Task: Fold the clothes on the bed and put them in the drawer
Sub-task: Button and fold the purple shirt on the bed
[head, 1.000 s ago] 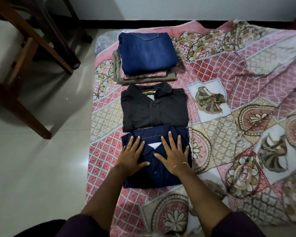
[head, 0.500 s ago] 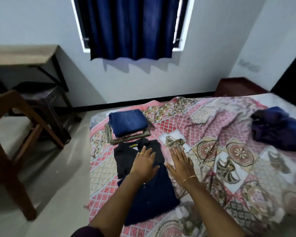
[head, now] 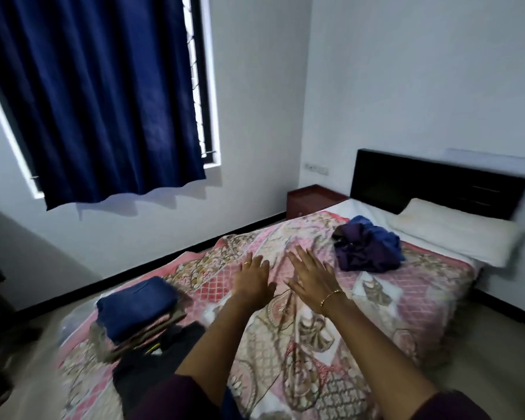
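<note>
My left hand (head: 253,275) and my right hand (head: 311,275) hover side by side over the middle of the patterned bedspread (head: 346,344), fingers spread, holding nothing. A crumpled heap of dark blue and purple clothes (head: 367,245) lies beyond my right hand, near the pillow. At the bed's near left corner sits a stack of folded clothes (head: 140,310) topped by folded blue denim. A folded black shirt (head: 170,353) lies just in front of the stack, partly hidden by my left arm.
A white pillow (head: 455,234) lies against the black headboard (head: 437,186). A reddish bedside cabinet (head: 312,200) stands in the corner beside the bed. A dark blue curtain (head: 97,95) covers the window. Pale floor runs along the bed's left side.
Both hands have lifted off the folded navy shirt and moved out over the bedspread towards the crumpled heap. The view has swung up and to the right, bringing the headboard and pillow in.
</note>
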